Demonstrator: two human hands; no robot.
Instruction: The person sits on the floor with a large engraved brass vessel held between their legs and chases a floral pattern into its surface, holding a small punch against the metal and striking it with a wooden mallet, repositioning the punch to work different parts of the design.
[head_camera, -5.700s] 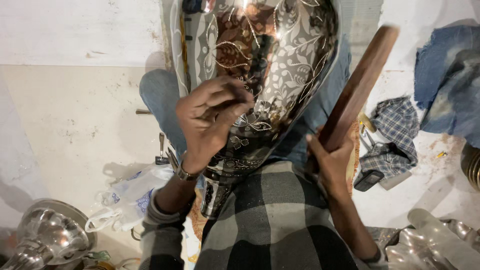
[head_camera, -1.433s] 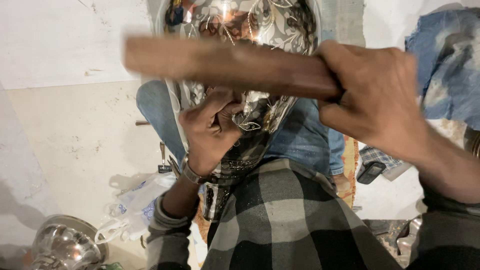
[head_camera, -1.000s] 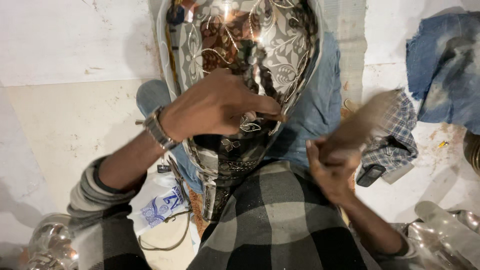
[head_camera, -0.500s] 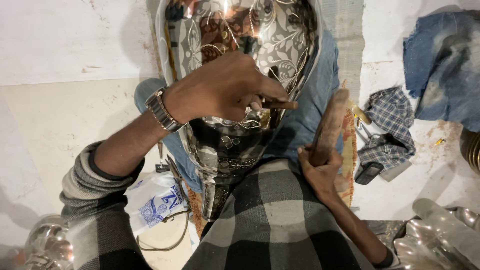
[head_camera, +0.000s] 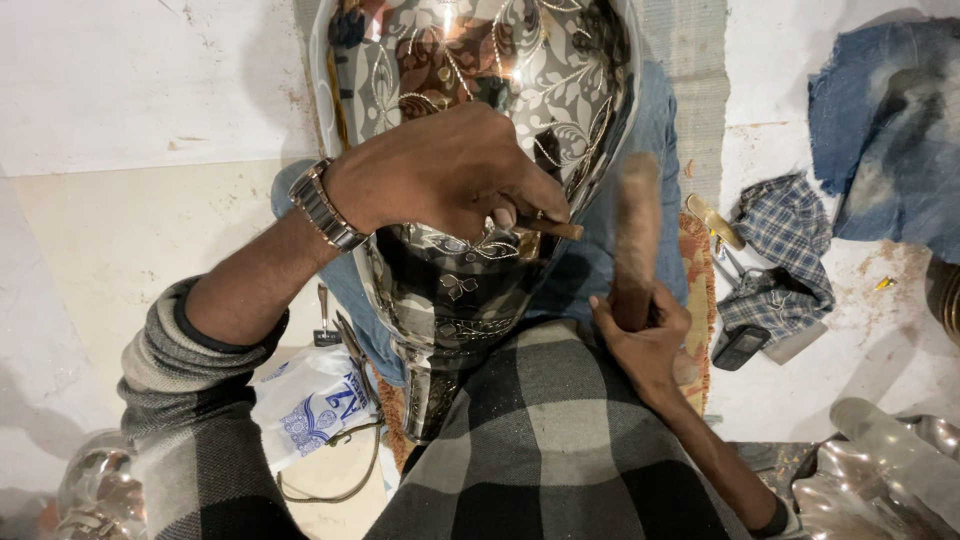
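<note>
The pale floor (head_camera: 150, 230) carries a woven mat (head_camera: 690, 60) beneath the seated legs. On the right lie a checked cloth (head_camera: 780, 250), a blue denim rag (head_camera: 890, 130) and a small dark phone-like object (head_camera: 740, 347) (blurry). A white printed plastic bag (head_camera: 305, 405) lies on the left.

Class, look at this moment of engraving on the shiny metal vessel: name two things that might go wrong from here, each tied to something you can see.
1. The left hand pinches a small chisel against the metal vessel, fingers close to its struck end. The wooden mallet in the right hand is motion-blurred; a mistimed blow might hit those fingers.
2. The vessel's surface is curved and polished, so the chisel could skid and scratch the floral pattern.
</note>
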